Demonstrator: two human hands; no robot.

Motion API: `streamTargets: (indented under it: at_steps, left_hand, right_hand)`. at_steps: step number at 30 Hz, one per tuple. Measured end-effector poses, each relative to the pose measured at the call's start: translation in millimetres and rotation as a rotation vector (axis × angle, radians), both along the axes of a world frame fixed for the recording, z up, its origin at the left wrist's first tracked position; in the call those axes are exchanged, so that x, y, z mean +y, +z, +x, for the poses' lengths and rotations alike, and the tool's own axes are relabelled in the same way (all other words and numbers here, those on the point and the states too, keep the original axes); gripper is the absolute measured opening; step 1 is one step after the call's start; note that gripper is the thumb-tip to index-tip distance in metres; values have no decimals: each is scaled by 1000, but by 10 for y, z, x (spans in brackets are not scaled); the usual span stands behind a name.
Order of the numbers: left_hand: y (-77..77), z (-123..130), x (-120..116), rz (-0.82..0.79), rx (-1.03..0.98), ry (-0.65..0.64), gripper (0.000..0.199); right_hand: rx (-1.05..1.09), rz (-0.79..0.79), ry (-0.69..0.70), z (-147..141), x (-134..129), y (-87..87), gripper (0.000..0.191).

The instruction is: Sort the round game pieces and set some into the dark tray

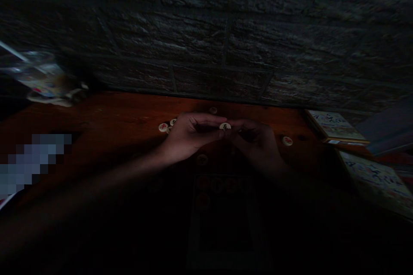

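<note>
Between the fingertips of both hands is a round xiangqi piece [225,126] with a dark character on its pale face. My left hand [187,135] pinches it from the left, thumb below and fingers above. From the right, my right hand [258,142] closes its fingers on the same piece; shadow hides part of its grip. Just beyond my left wrist lies a small group of pieces, one with a red character [163,127]. Below the hands, in deep shadow, a shallow box [193,223] holds several pieces along its far and left sides.
Single pieces lie on the wooden table [112,111]: one near the wall [213,110], a red-marked one at right [287,141], another below my hands [202,160]. Two flat printed boxes are at right [335,126] [377,180]. A plastic cup [45,75] with a straw stands left.
</note>
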State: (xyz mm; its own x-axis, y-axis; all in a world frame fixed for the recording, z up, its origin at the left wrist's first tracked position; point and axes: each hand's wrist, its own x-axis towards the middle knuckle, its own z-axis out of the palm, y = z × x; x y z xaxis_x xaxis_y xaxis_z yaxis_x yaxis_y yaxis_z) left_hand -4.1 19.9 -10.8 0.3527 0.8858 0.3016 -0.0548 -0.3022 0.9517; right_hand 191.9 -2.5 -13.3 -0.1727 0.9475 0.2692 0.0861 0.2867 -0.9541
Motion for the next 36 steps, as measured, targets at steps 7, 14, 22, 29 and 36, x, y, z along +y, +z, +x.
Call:
streamTargets:
  at_steps: [7, 14, 22, 29, 36]
  left_hand:
    - [-4, -15, 15, -19, 22, -7, 28]
    - [-8, 11, -10, -121, -70, -34, 25]
    - [9, 13, -23, -138, -79, -31, 23]
    - [29, 12, -24, -144, -50, -42, 21]
    - [3, 10, -18, -17, 32, -88, 30]
  right_hand:
    - [43, -32, -15, -1, 3, -34, 30]
    - [57, -55, -40, -26, -8, 12, 32]
    - [22, -38, -45, -10, -1, -11, 32]
    - [19, -33, -60, -7, 2, -19, 33]
    - [7, -45, -57, -2, 0, -3, 37]
